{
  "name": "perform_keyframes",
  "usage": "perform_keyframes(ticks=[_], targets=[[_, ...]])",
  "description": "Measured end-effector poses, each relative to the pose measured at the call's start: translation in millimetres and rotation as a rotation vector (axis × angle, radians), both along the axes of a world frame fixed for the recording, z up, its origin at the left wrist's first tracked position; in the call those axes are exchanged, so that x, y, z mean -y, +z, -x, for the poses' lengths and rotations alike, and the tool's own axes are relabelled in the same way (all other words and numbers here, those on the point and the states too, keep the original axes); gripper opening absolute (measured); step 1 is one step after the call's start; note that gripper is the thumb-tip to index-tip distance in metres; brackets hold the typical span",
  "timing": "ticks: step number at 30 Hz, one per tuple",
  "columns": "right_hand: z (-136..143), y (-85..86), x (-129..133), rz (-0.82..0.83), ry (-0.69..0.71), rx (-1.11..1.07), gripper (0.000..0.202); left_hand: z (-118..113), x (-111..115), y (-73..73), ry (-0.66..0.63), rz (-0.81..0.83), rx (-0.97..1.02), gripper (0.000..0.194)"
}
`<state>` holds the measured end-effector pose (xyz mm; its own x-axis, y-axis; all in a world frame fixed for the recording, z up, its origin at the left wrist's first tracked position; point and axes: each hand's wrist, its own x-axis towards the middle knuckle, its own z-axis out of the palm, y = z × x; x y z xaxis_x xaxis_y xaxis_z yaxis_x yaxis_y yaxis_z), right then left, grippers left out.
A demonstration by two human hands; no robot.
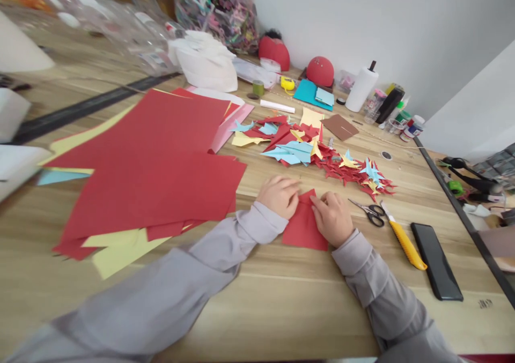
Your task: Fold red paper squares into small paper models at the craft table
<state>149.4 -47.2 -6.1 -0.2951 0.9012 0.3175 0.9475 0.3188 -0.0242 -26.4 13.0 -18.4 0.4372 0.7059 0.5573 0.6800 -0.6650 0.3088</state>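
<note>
A small red sheet of paper (304, 230) lies on the wooden table between my hands, its upper edge folded over near a pointed tip. My left hand (279, 195) rests at the sheet's upper left edge, fingers curled together and partly hidden. With thumb and fingers closed, my right hand (333, 218) grips the fold at the upper right. Just beyond both hands is a heap of folded paper pieces in red, blue and yellow, including a light-blue folded piece (293, 153). Scissors (372, 213) with black handles lie right of my right hand.
Large red sheets (169, 186) are stacked at left over yellow ones. A yellow utility knife (406, 245) and a black phone (436, 261) lie at right. Toward the wall stand a white bottle (362, 88), red domes (321, 71) and a stack of white tissues (207, 65).
</note>
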Motion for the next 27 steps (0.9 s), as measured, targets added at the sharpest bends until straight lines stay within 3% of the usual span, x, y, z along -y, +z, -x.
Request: perform_keyframes(ticks=[3, 8, 14, 22, 27], targets=[[-1, -5.5, -2, -0.049, 0.060, -0.051, 0.027, 7, 1, 1.7, 0.062, 0.025, -0.039, 0.028], [-1, -8.7, -3, -0.035, 0.132, -0.063, 0.025, 4, 6, -1.8, -0.023, 0.044, -0.062, 0.030], [1, -5.3, -3, 0.027, 0.122, -0.054, 0.025, 2, 4, -6.1, -0.032, 0.102, 0.022, 0.027], [1, -2.5, -4, 0.063, 0.130, -0.091, 0.025, 1, 1, -6.6, -0.257, 0.114, 0.124, 0.029], [1, 0.8, -3, 0.054, 0.119, -0.109, 0.023, -2, 0, -9.4, -0.291, 0.088, 0.080, 0.027]])
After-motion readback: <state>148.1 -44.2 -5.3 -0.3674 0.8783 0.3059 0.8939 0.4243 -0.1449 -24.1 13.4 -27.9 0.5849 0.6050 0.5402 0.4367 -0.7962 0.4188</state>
